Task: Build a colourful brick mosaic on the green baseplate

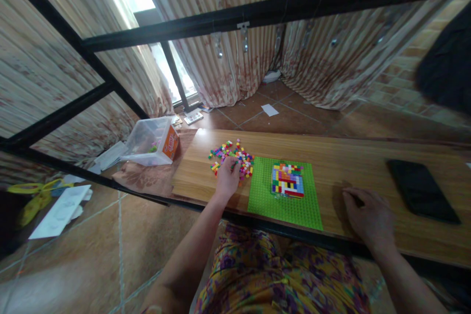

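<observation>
My left hand (227,176) reaches into a loose heap of small coloured toy bricks (246,162), its thumb and fingers pinched together. What sits between those fingertips is too small to make out. To the right of the heap lies a square green baseplate (283,212). On it stands a rectangular block of many-coloured bricks (289,181), with red, white, yellow and blue rows showing. My right hand (370,213) rests on the tabletop right of the baseplate, apart from it, fingers curled in and nothing visible in them.
A dark phone (423,191) lies on the wooden table (331,157) at the right. Beyond its left end, a clear plastic box (149,142) with an orange label stands lower down. Black metal bars (235,24) cross in front of curtains. Papers (61,211) lie on the tiled floor.
</observation>
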The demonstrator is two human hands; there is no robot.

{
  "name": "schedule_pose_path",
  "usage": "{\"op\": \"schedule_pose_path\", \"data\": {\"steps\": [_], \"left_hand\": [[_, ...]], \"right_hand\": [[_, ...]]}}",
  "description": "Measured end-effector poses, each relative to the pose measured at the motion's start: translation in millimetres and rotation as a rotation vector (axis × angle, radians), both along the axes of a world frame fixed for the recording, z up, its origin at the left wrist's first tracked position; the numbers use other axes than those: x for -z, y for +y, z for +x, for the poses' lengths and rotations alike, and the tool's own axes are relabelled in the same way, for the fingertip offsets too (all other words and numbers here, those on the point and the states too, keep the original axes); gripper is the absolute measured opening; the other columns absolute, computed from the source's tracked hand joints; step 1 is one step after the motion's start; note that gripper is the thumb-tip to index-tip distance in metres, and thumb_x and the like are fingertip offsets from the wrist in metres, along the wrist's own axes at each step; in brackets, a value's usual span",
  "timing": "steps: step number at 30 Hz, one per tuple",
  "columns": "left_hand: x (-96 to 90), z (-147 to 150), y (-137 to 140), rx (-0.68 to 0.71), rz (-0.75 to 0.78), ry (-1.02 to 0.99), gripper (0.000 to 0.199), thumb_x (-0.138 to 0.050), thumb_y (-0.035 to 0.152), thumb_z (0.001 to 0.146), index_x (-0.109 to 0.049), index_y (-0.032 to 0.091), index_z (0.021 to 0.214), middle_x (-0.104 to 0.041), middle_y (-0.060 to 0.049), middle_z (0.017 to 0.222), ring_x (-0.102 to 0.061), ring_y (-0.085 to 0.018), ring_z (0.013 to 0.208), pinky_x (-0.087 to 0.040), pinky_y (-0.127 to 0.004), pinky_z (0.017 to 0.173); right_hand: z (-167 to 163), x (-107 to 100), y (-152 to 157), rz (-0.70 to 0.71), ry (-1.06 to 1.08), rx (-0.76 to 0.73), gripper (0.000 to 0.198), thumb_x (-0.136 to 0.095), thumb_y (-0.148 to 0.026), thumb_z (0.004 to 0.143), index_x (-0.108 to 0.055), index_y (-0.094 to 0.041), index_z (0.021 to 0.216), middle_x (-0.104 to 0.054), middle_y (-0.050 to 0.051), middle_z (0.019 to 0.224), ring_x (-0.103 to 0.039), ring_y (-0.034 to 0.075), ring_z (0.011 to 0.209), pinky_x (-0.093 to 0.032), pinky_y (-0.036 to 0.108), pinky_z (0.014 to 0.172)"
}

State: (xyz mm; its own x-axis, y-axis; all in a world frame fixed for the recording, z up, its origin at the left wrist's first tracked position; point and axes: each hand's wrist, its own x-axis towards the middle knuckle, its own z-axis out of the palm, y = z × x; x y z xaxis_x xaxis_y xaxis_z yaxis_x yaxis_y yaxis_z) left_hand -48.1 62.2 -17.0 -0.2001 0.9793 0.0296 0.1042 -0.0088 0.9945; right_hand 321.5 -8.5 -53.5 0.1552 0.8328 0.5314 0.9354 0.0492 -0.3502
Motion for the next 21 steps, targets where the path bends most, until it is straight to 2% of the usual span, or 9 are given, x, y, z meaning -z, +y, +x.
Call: {"op": "schedule_pose_path", "data": {"steps": [6, 13, 17, 21], "left_hand": [[-1.9, -6, 15, -0.025, -0.013, -0.068, 0.016, -0.064, 0.033, 0.084, -0.057, 0.018, 0.087, -0.063, 0.002, 0.071, -0.058, -0.011, 0.050, -0.046, -0.021, 0.044], [6.4, -15, 29, -0.071, 0.098, -0.043, 0.013, -0.066, 0.028, 0.080, -0.059, 0.017, 0.079, -0.062, 0.002, 0.068, -0.058, -0.010, 0.061, -0.045, -0.020, 0.057], [-4.6, -11, 27, -0.086, 0.112, -0.075, 0.017, -0.070, 0.032, 0.077, -0.060, 0.018, 0.079, -0.065, 0.001, 0.073, -0.059, -0.010, 0.065, -0.046, -0.020, 0.061], [-21.6, 3, 9, 0.038, 0.039, -0.146, 0.022, -0.071, 0.037, 0.077, -0.064, 0.018, 0.083, -0.065, 0.002, 0.072, -0.056, -0.010, 0.059, -0.045, -0.021, 0.055]], "right_hand": [[1, 0, 0, -0.008, 0.010, 0.004, 0.028, -0.050, -0.039, 0.088, -0.069, -0.020, 0.082, -0.072, 0.010, 0.089, -0.065, 0.026, 0.084, -0.049, 0.042, 0.082], [1, 2, 0, 0.026, 0.003, 0.004, 0.029, -0.051, -0.040, 0.088, -0.070, -0.019, 0.082, -0.072, 0.010, 0.088, -0.066, 0.025, 0.085, -0.050, 0.041, 0.083], [1, 1, 0, 0.017, -0.017, -0.008, 0.031, -0.050, -0.040, 0.089, -0.070, -0.018, 0.081, -0.073, 0.010, 0.088, -0.067, 0.025, 0.085, -0.050, 0.041, 0.082], [0, 1, 1, 0.012, -0.004, 0.008, 0.029, -0.051, -0.039, 0.089, -0.070, -0.018, 0.082, -0.073, 0.010, 0.089, -0.067, 0.025, 0.085, -0.050, 0.041, 0.083]]}}
